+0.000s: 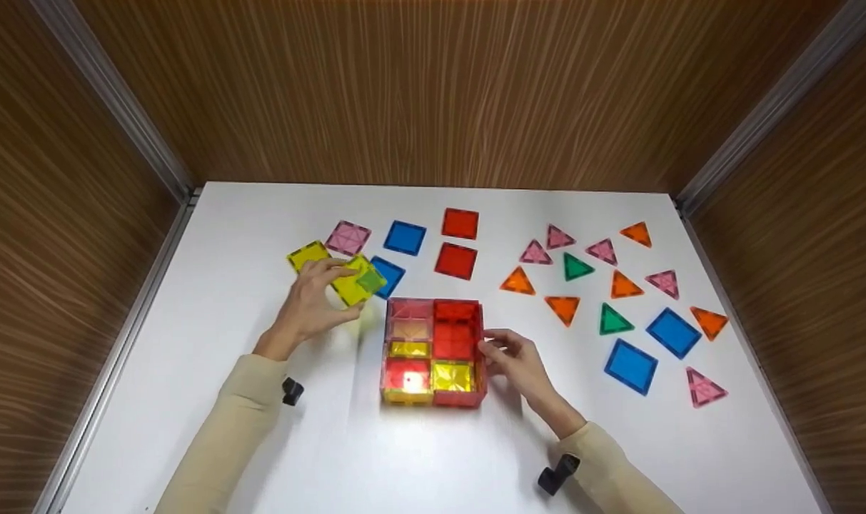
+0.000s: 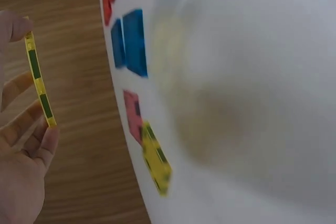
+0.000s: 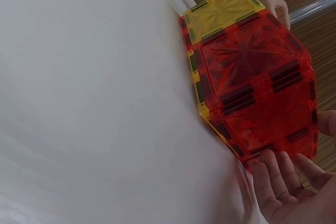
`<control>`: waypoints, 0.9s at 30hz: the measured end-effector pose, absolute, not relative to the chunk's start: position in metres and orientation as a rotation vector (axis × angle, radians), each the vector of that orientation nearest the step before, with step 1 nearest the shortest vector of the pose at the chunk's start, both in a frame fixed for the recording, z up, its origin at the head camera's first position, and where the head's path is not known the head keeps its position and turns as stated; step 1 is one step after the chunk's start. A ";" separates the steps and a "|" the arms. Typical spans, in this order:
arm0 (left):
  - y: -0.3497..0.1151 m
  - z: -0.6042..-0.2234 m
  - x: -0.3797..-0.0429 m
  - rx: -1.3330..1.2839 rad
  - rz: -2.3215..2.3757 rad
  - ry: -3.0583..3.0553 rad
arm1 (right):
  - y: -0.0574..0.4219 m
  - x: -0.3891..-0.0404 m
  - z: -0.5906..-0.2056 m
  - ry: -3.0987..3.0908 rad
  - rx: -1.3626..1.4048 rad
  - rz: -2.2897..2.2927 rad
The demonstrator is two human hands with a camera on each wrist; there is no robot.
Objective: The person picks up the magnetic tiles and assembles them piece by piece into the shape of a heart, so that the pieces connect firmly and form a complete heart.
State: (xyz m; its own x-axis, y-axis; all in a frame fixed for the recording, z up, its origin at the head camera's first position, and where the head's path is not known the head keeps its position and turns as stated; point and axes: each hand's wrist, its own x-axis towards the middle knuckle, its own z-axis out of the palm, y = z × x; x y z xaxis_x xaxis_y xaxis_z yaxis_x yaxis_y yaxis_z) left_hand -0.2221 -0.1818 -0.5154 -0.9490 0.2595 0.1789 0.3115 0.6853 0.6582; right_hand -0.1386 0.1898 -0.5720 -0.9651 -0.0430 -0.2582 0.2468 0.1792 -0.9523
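Observation:
My left hand (image 1: pixel 315 303) pinches a yellow square magnetic tile (image 1: pixel 347 287) between thumb and fingers, above the table left of the box. In the left wrist view this tile (image 2: pixel 39 80) shows edge-on. A box of joined magnetic tiles (image 1: pixel 456 335), red, pink and yellow, stands in the middle, with some open cells. My right hand (image 1: pixel 524 368) holds the box's right wall. In the right wrist view, its fingers (image 3: pixel 273 179) lie against the red side and the thumb sits at the edge.
Loose tiles lie around: a yellow square (image 1: pixel 305 255), a pink square (image 1: pixel 348 238), blue squares (image 1: pixel 405 238) and red squares (image 1: pixel 460 223) behind the box. Orange, pink and green triangles (image 1: pixel 577 267) with two blue squares (image 1: pixel 631 366) are at the right. Wooden panels (image 1: pixel 433 93) border the white table (image 1: pixel 190 321).

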 end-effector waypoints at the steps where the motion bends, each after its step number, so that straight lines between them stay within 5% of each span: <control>1: -0.176 -0.514 -0.222 -0.533 -1.121 -2.800 | 0.190 -0.139 -0.572 2.224 0.198 -1.873; 10: -0.126 -0.500 -0.219 -0.939 -1.134 -2.749 | 0.191 -0.140 -0.572 2.222 0.176 -1.870; 27: -0.067 -0.500 -0.212 -1.243 -0.929 -2.965 | 0.187 -0.135 -0.568 2.249 0.242 -1.865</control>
State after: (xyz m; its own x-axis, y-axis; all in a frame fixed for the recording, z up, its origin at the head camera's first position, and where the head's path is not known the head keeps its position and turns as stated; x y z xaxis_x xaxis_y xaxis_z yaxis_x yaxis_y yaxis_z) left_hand -0.2120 -0.0674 -0.5004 -0.7059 0.7079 0.0238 0.5948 0.5742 0.5626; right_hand -0.1352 0.1870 -0.5677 -0.9645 -0.0077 -0.2641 0.2581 0.1860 -0.9481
